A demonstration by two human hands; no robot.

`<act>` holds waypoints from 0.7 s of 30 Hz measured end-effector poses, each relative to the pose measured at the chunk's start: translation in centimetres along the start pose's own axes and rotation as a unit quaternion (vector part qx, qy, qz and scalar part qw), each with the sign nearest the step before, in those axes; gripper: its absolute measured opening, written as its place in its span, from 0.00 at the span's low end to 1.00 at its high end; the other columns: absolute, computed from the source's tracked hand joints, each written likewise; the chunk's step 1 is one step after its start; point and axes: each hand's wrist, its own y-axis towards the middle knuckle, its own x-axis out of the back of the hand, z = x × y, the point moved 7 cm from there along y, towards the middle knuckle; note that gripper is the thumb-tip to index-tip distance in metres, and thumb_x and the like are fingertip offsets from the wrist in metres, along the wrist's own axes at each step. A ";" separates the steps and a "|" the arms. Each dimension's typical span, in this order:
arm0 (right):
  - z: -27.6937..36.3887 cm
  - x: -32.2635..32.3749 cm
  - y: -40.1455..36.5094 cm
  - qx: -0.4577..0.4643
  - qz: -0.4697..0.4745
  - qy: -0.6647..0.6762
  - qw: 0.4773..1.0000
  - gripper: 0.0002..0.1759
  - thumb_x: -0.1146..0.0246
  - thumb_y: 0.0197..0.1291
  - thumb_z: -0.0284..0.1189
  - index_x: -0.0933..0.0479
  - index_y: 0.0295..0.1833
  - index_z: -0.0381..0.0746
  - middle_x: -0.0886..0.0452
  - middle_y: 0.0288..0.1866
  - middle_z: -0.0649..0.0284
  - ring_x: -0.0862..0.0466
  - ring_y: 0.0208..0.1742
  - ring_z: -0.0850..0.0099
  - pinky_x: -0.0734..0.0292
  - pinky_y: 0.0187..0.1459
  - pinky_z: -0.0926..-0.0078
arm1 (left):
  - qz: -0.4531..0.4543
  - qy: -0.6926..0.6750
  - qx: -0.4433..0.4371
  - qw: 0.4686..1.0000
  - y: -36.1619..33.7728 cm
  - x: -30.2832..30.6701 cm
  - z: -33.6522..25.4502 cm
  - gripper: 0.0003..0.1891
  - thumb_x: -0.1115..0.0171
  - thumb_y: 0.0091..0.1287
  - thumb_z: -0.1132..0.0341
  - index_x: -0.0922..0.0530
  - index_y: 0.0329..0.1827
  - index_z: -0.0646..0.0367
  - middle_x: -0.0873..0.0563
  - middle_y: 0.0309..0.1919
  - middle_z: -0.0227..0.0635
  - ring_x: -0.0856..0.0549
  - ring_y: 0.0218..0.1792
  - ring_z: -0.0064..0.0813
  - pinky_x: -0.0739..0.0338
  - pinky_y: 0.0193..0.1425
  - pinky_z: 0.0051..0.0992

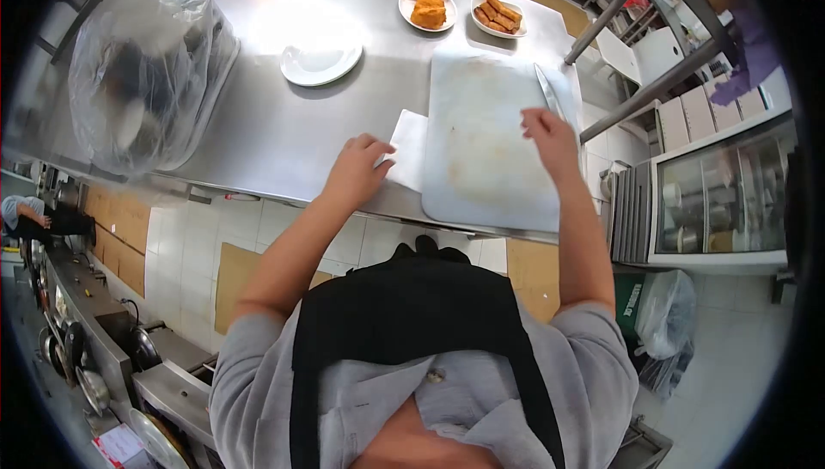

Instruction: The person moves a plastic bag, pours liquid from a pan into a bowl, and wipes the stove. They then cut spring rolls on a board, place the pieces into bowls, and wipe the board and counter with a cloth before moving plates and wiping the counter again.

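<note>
My left hand (359,170) is open, its slightly bent fingertips right at the edge of a folded white paper or cloth (411,147) on the steel table. That sheet lies against the left side of a large white cutting board (481,138). Over the board's right part is my right hand (550,138), fingers loosely curled and a little apart, with nothing visible between them. A knife (546,85) lies along the board's right edge, blade pointing away from me; its handle end is hidden at my hand.
Beyond the board stand a plate of golden fried pieces (429,12) and a dish of brown fried sticks (498,18). A white plate (321,63) sits left of centre. Clear plastic (142,82) covers items at far left. Metal posts (606,27) rise beside the table's right edge.
</note>
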 end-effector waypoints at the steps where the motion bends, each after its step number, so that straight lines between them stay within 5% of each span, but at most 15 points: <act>1: 0.2 -1.2 -2.4 -0.015 0.003 0.030 0.999 0.13 0.42 0.63 0.32 0.20 0.43 0.33 0.19 0.31 0.65 0.22 0.31 0.80 0.27 0.36 0.82 | 0.021 0.016 -0.016 1.000 0.6 -0.9 0.2 0.11 0.35 0.58 0.68 0.20 0.43 0.56 0.21 0.43 0.39 0.23 0.49 0.41 0.28 0.55 0.35; 7: 1.0 -6.7 -13.1 0.003 0.069 -0.101 0.993 0.10 0.40 0.60 0.31 0.20 0.43 0.36 0.18 0.39 0.54 0.18 0.40 0.63 0.24 0.41 0.73 | 0.127 0.087 -0.026 0.988 2.5 -5.4 1.4 0.08 0.37 0.58 0.64 0.20 0.37 0.56 0.20 0.41 0.37 0.23 0.50 0.39 0.28 0.55 0.36; 13: 2.0 -5.5 -17.6 -0.038 0.033 -0.127 0.991 0.10 0.41 0.61 0.31 0.20 0.43 0.37 0.17 0.40 0.57 0.18 0.40 0.62 0.24 0.42 0.70 | 0.132 0.089 0.009 0.987 2.6 -5.8 1.7 0.10 0.36 0.55 0.63 0.21 0.38 0.55 0.20 0.42 0.37 0.23 0.50 0.40 0.29 0.54 0.39; 20: 3.6 1.1 -16.4 0.004 -0.102 -0.223 0.969 0.15 0.45 0.65 0.34 0.21 0.44 0.32 0.17 0.42 0.53 0.17 0.43 0.61 0.24 0.48 0.68 | -0.011 0.025 -0.012 1.000 0.7 -3.2 0.3 0.22 0.34 0.56 0.66 0.27 0.54 0.56 0.24 0.51 0.42 0.26 0.53 0.44 0.33 0.60 0.39; 21: 0.4 3.4 -13.6 -0.035 -0.109 -0.301 0.947 0.16 0.45 0.64 0.36 0.21 0.44 0.34 0.19 0.42 0.50 0.19 0.44 0.59 0.25 0.44 0.65 | -0.097 -0.019 -0.042 0.994 -1.8 -1.0 0.3 0.22 0.35 0.56 0.68 0.28 0.55 0.58 0.25 0.52 0.45 0.27 0.55 0.47 0.34 0.62 0.39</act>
